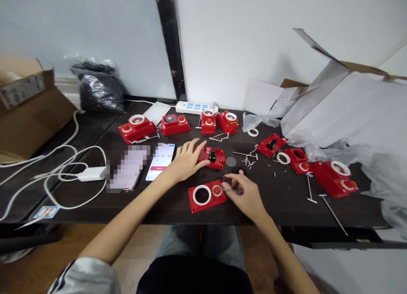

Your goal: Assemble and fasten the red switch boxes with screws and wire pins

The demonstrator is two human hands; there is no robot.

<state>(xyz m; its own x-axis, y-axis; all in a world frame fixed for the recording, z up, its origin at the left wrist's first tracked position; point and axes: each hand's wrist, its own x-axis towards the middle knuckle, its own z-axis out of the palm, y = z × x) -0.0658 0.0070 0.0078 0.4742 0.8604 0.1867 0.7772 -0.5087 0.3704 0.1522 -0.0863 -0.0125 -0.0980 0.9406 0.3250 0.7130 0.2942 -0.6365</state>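
Note:
My left hand rests with its fingers spread on the left end of an opened red housing, which has a black part inside. Nearer the table's front edge lies a red cover with a white ring and a red button. My right hand hovers beside that cover's right end, thumb and fingers curled toward each other; whatever is between them is too small to make out. Behind its fingers sits a small black part. A grey disc lies right of the housing.
Several red boxes stand at the back and right. Two phones, white cables and a brown carton are leftward. A power strip is behind; T-shaped metal rods, plastic wrap and a white carton are rightward.

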